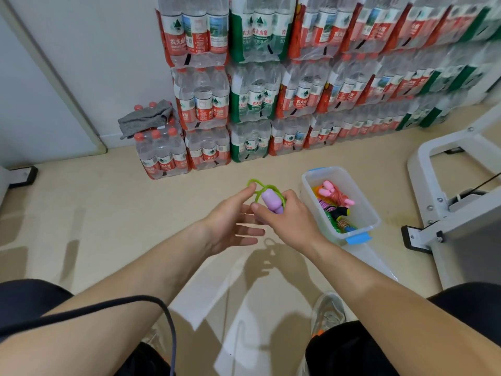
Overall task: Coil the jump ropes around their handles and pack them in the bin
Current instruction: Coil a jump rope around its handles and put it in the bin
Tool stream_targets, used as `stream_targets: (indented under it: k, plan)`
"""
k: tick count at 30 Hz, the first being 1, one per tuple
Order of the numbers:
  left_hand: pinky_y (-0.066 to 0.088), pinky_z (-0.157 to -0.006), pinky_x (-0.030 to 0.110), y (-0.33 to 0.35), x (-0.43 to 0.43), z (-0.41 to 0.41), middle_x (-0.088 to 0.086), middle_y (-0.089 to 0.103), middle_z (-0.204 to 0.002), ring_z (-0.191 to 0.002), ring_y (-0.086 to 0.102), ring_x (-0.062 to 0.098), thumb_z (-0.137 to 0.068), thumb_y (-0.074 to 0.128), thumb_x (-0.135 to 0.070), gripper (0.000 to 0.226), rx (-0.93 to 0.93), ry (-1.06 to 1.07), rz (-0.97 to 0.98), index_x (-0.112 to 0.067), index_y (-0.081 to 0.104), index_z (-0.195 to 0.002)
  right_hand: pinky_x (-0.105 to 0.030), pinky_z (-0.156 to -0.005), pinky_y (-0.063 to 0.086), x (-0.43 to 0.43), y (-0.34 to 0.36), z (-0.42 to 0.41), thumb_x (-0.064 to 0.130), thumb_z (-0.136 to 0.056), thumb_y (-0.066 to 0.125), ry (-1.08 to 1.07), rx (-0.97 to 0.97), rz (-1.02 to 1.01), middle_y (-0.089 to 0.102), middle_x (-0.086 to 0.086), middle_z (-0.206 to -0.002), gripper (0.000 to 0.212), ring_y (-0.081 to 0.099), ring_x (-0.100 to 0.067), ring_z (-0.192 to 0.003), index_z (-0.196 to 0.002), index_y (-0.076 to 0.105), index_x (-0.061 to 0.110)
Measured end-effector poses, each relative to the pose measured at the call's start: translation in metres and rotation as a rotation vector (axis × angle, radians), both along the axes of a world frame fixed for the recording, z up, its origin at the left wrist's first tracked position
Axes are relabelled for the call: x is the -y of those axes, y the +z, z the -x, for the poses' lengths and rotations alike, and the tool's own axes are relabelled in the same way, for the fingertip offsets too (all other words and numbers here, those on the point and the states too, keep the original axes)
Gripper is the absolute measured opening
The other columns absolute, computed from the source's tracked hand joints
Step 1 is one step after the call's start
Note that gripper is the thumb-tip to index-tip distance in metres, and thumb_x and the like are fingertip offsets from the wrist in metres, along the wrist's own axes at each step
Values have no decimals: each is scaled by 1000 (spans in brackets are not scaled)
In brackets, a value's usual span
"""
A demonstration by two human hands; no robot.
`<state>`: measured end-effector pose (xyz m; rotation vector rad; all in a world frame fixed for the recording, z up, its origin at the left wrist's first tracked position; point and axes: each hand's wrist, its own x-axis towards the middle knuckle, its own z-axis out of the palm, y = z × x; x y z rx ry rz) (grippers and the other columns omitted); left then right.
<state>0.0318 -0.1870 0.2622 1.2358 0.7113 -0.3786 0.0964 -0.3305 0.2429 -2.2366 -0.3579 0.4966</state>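
Head view has my right hand (291,218) clamped round the purple handles (271,202) near the bin (307,196), my left hand (230,226) flat-fingered, touching the green rope (257,184), probably light, springy and best gripped at the handles.

near the middle of the frame, the right hand (287,221) is gripping the purple handles (269,200) of a jump rope, with its green rope (256,183) looping above. the left hand (227,223) is touching that loop with its thumb, fingers lying straight. just right of the hands, the clear bin (366,204) is holding coiled pink, orange and green ropes (334,198).
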Motion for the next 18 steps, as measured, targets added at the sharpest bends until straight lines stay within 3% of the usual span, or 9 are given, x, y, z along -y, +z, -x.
stream_targets:
  k: [3,5,8,12,15,18]
  plan:
    - [55,-89,36,-1,14,-10,8,71,-99,-96,70,28,-98,53,-49,40,71,-19,84,-13,70,-105,-32,-60,43,11,3,-11,66,-85,57,-74,-136,-86,59,6,-89,53,61,-21,-84,-102,50,17]
    - [57,-84,32,-4,24,-19,8,71,-106,-94,69,26,-98,57,-33,26,103,-1,70,-12,71,-106,-29,-50,38,21,8,-20,64,-78,47,-117,-244,-156,55,-1,-81,51,56,-27,-68,-94,53,16]
    - [55,-77,27,-15,38,-33,4,70,-105,-90,68,23,-97,61,-17,16,160,-15,-10,-13,70,-109,-25,-45,34,40,17,-32,44,-67,43,-135,-370,-277,55,-14,-79,34,50,-28,-55,-80,58,17]
    - [54,-67,23,-30,58,-62,7,69,-102,-79,66,20,-97,61,-13,26,183,48,-57,-5,64,-121,-40,-57,40,67,9,-54,31,-66,56,-52,-369,-399,64,-12,-73,36,59,-38,-71,-99,69,26]
    - [54,-68,23,-44,78,-90,9,68,-99,-76,64,19,-96,64,-12,20,179,63,-42,-6,65,-115,-34,-53,37,91,-12,-76,28,-83,62,-68,-383,-351,65,-16,-69,26,57,-32,-54,-109,67,28]
    - [54,-60,20,-65,104,-124,9,70,-96,-65,66,14,-97,63,-12,21,175,69,-19,-3,67,-116,-32,-53,41,114,-34,-98,27,-87,72,-119,-371,-323,66,-31,-72,19,52,-31,-58,-106,67,23]
